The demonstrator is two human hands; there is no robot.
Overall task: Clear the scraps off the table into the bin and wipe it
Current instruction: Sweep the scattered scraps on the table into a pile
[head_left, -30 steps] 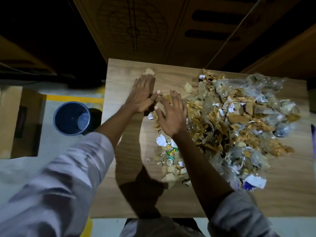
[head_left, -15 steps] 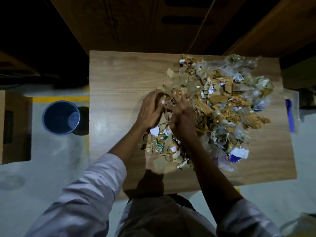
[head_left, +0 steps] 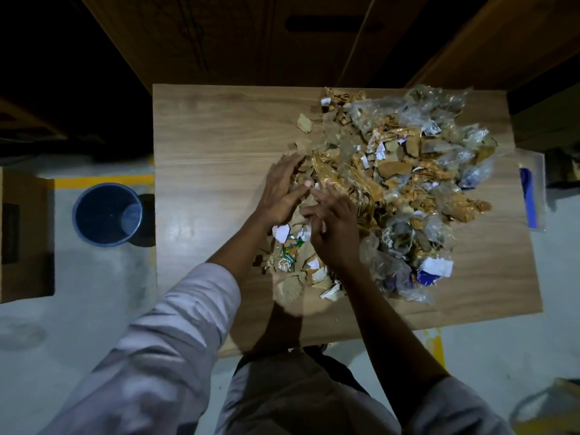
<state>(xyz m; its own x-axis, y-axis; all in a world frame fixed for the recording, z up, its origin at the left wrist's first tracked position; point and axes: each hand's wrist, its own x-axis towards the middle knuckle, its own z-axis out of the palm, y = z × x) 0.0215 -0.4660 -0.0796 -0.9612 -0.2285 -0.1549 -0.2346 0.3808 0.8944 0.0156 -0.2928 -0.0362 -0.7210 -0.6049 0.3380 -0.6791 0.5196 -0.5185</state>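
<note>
A big heap of scraps (head_left: 401,189), torn cardboard, paper bits and clear plastic wrappers, covers the right half of the wooden table (head_left: 213,146). My left hand (head_left: 281,191) lies flat on the heap's left edge with its fingers spread. Beside it, my right hand (head_left: 334,226) rests palm down on the scraps, fingers apart and slightly curled. Neither hand has lifted anything. More small scraps (head_left: 295,265) lie under and below my wrists. The blue bin (head_left: 106,215) stands on the floor left of the table.
A cardboard box (head_left: 22,233) sits on the floor at the far left. A clear sleeve with a blue item (head_left: 530,196) hangs at the table's right edge. Wooden panels (head_left: 282,36) stand behind the table. Yellow floor tape (head_left: 103,182) runs near the bin.
My left hand has drawn in from the table's far left part to the heap's edge. Both hands now press on the scraps side by side. The camera view has shifted.
</note>
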